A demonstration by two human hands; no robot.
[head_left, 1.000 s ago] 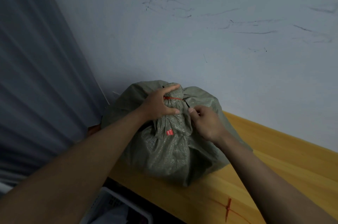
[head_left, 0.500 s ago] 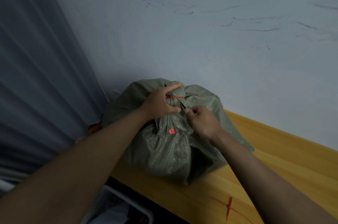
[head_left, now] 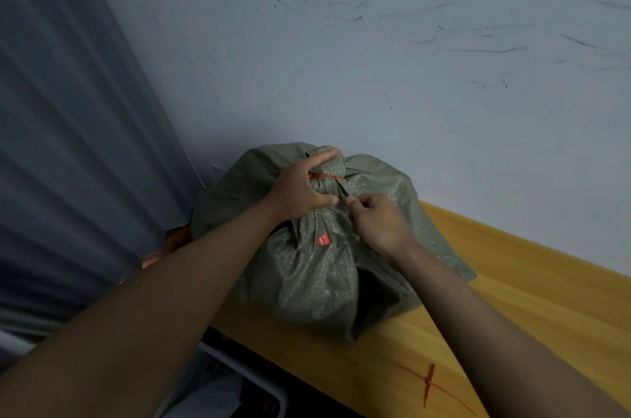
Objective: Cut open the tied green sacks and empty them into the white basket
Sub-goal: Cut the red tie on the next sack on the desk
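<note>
A full green sack (head_left: 317,267) stands on the yellow wooden table (head_left: 532,298) against the wall. Its neck is bunched and bound by a red tie (head_left: 326,176). My left hand (head_left: 302,187) grips the bunched neck, index finger over the top and thumb below the tie. My right hand (head_left: 379,221) is curled around a small thin blade whose tip points up at the tie; the tool's handle is hidden in the fist. A small red label (head_left: 323,240) is sewn on the sack's front. A corner of the white basket (head_left: 239,380) shows below the table edge.
A loose red tie (head_left: 428,383) lies on the table at the front. A grey curtain (head_left: 78,144) hangs at the left, close to the sack. The scuffed pale wall (head_left: 409,59) stands right behind it. Bare tabletop stretches to the right.
My right hand has shifted slightly up toward the tie, and the blade tip now shows beside it. My left hand keeps its grip on the neck.
</note>
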